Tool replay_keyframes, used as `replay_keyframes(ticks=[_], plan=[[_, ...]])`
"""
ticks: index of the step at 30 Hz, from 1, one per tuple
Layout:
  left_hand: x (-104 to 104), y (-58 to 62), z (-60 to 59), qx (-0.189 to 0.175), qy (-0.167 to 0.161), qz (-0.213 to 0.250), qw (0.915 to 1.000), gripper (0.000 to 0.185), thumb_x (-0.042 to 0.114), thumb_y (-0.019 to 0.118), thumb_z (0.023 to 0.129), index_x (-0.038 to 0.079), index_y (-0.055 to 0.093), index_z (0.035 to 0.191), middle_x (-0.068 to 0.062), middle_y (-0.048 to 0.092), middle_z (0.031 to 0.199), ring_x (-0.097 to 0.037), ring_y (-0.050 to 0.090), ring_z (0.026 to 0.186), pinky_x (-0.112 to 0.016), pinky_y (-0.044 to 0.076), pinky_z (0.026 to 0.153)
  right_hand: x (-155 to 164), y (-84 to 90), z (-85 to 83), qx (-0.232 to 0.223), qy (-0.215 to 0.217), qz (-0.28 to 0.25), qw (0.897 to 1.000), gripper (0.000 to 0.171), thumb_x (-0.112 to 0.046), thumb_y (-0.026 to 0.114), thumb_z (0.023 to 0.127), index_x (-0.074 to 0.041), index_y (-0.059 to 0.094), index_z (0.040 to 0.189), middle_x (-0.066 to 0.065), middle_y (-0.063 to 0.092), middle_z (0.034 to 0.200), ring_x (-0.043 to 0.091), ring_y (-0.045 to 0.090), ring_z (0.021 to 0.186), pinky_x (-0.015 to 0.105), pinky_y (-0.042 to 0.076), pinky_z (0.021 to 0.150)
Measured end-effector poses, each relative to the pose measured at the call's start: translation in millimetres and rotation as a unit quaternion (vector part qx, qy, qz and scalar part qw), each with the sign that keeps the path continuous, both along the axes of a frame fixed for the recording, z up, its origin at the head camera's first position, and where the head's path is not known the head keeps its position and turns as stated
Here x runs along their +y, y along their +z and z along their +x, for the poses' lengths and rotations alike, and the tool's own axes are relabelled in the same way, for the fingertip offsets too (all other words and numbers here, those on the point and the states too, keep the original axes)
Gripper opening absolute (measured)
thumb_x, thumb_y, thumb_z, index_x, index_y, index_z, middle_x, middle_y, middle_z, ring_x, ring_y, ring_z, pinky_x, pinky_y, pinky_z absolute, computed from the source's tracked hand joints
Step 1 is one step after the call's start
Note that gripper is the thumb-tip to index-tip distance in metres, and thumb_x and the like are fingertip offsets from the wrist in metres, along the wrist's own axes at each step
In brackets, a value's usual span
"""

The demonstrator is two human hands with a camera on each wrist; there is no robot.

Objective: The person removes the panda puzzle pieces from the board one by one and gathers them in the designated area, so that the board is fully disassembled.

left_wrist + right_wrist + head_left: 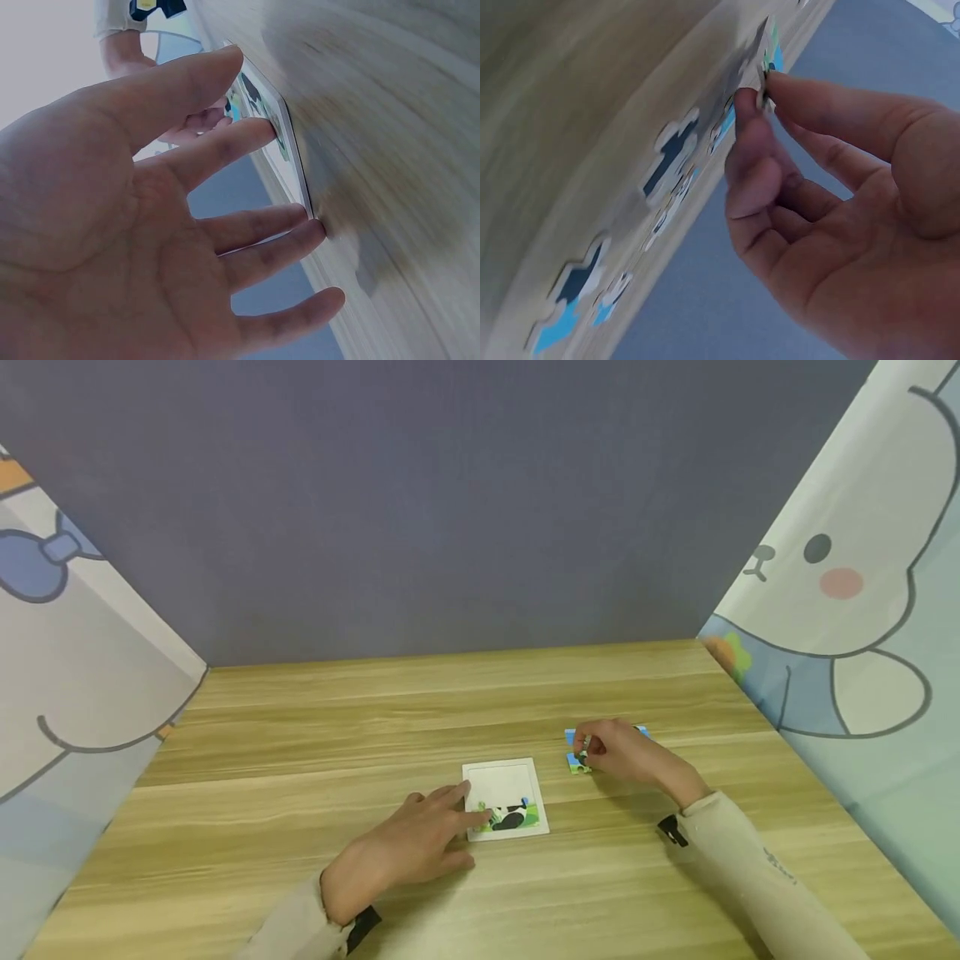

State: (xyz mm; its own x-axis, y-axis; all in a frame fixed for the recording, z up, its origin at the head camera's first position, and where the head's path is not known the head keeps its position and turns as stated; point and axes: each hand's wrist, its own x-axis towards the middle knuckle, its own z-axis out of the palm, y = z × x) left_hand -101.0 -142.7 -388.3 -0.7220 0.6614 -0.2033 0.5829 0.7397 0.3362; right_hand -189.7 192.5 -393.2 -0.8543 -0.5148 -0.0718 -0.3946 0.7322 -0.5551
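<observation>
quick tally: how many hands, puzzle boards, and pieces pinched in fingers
hands: 2 (left hand, right hand)
puzzle board: 1
pinched piece: 1
total: 4

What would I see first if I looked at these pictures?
First you would see the white puzzle tray in the middle of the wooden table, with panda pieces already along its near edge. The left hand rests straight fingers on the tray's left edge. Just to the right, the right hand pinches a puzzle piece above more loose pieces, and big cartoon animal curtains hang at both sides.
</observation>
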Motion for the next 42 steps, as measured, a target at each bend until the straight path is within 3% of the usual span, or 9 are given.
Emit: replay_keyframes(ticks=[10,18,23,26,30,33,35,39,42], plan=[[0.0,0.1,-0.3,0.026,-0.002,-0.003,0.9997,0.053,0.035,0.069,0.094,0.026,0.055,0.144,-0.02,0.036,0.156,-0.032,0.036,0.143,-0.059,0.04,0.101,-1.6,3.6,-0.3,0.0,-0.012,0.049,0.999,0.017,0.006,0.063,0.09,-0.01,0.062,0.096,-0.002,0.061,0.074,0.01,0.052,0.062,0.028,0.043,0.06],[0.9,3.5,-4.3,0.024,-0.003,0.0,0.9997,0.055,0.034,0.07,0.093,0.025,0.054,0.145,-0.021,0.035,0.156,-0.033,0.036,0.143,-0.06,0.04,0.101,-14.4,4.2,3.2,0.107,-0.012,0.129,0.986,0.019,0.008,0.074,0.081,-0.008,0.066,0.089,0.004,0.067,0.08,0.011,0.052,0.062,0.027,0.046,0.057],[1.1,3.7,-2.9,0.013,-0.003,-0.004,0.9999,0.055,0.035,0.07,0.094,0.026,0.054,0.145,-0.021,0.034,0.157,-0.034,0.035,0.144,-0.06,0.039,0.103,-29.3,2.6,13.6,0.154,-0.004,0.113,0.982,0.016,0.005,0.074,0.081,-0.008,0.067,0.087,0.003,0.065,0.081,0.011,0.055,0.067,0.027,0.048,0.059],[0.7,2.0,-3.7,0.01,-0.002,-0.001,0.9999,0.053,0.035,0.068,0.095,0.025,0.054,0.145,-0.02,0.035,0.157,-0.034,0.035,0.144,-0.06,0.038,0.104,-44.1,0.9,23.2,0.149,0.037,0.062,0.986,0.013,0.003,0.07,0.085,-0.008,0.068,0.09,-0.001,0.065,0.08,0.008,0.057,0.07,0.026,0.049,0.062],[1.1,-1.0,-5.7,0.013,-0.007,0.006,0.9999,0.052,0.034,0.069,0.094,0.024,0.055,0.144,-0.022,0.037,0.155,-0.035,0.037,0.142,-0.06,0.039,0.104,-62.3,-3.1,39.4,0.093,0.106,0.013,0.99,0.013,-0.003,0.069,0.09,-0.007,0.069,0.102,0.0,0.067,0.093,0.009,0.06,0.081,0.025,0.052,0.071],[3.1,-3.4,-5.2,0.018,-0.015,0.004,0.9997,0.055,0.036,0.069,0.094,0.025,0.052,0.146,-0.023,0.037,0.153,-0.037,0.038,0.14,-0.06,0.042,0.102,-71.0,-6.9,50.9,0.074,0.13,0.034,0.988,0.022,-0.009,0.073,0.09,-0.007,0.068,0.111,0.002,0.065,0.106,0.008,0.057,0.083,0.025,0.052,0.076],[4.9,-5.2,-4.0,0.031,-0.024,-0.002,0.9992,0.058,0.038,0.068,0.095,0.027,0.048,0.148,-0.023,0.04,0.15,-0.038,0.042,0.137,-0.058,0.045,0.099,-74.7,-9.1,56.5,0.086,0.133,0.06,0.986,0.026,-0.011,0.075,0.089,-0.007,0.068,0.114,0.002,0.062,0.109,0.007,0.055,0.083,0.025,0.052,0.076],[8.1,-7.1,-0.1,0.075,-0.039,-0.005,0.9964,0.062,0.041,0.067,0.095,0.03,0.043,0.151,-0.025,0.045,0.141,-0.041,0.05,0.128,-0.056,0.051,0.091,-78.5,-11.2,62.6,0.121,0.122,0.089,0.981,0.027,-0.013,0.078,0.086,-0.008,0.067,0.111,0.002,0.06,0.105,0.008,0.053,0.085,0.024,0.051,0.074],[10.3,-8.0,3.2,0.101,-0.039,-0.006,0.9941,0.061,0.042,0.066,0.095,0.029,0.045,0.151,-0.028,0.046,0.14,-0.042,0.051,0.126,-0.056,0.051,0.089,-79.6,-12.2,63.9,0.122,0.118,0.091,0.981,0.027,-0.013,0.079,0.086,-0.008,0.067,0.11,0.001,0.06,0.1,0.008,0.051,0.082,0.023,0.05,0.071]])
